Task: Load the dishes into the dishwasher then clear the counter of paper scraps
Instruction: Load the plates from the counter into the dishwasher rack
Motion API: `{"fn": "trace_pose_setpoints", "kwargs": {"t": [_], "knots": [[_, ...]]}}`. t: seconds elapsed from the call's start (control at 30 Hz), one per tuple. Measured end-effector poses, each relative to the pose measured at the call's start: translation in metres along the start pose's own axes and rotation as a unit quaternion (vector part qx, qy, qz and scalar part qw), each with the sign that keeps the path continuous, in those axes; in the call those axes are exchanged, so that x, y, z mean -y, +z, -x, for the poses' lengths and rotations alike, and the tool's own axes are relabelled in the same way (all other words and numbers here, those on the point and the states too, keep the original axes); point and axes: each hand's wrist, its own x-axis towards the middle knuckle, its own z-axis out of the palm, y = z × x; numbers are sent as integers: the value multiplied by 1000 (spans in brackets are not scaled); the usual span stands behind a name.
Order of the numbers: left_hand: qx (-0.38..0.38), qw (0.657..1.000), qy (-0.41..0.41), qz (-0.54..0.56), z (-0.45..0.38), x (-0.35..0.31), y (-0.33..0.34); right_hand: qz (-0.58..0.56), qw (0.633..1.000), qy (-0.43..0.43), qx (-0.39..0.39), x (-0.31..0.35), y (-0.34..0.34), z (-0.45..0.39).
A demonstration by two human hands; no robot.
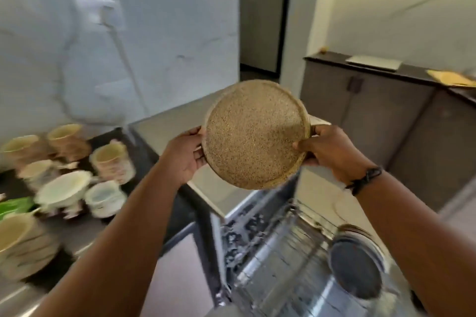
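I hold a round speckled tan plate [253, 134] up in the air, tilted so its face is toward me. My left hand [184, 156] grips its left rim and my right hand [327, 152] grips its right rim. Below it the dishwasher stands open with its wire rack [280, 260] pulled out. A dark plate [356, 269] stands in the rack at the right. Several mugs and cups [112, 159] sit on the dark counter [77, 234] at the left, with a stack of plates [23, 247] at the near left edge.
A green item [15, 206] lies on the counter beside the cups. A white backsplash [154, 33] rises behind the counter. At the right a second dark counter [412, 72] over grey cabinets carries a flat white item and a yellow board. A doorway opens between them.
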Motion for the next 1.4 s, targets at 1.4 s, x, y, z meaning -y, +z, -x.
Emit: {"fn": "trace_pose_setpoints", "kwargs": {"t": [1.4], "knots": [[352,715,24,-603,-167,512,286,318,836,382,-233,-545,-203,-38]]}}
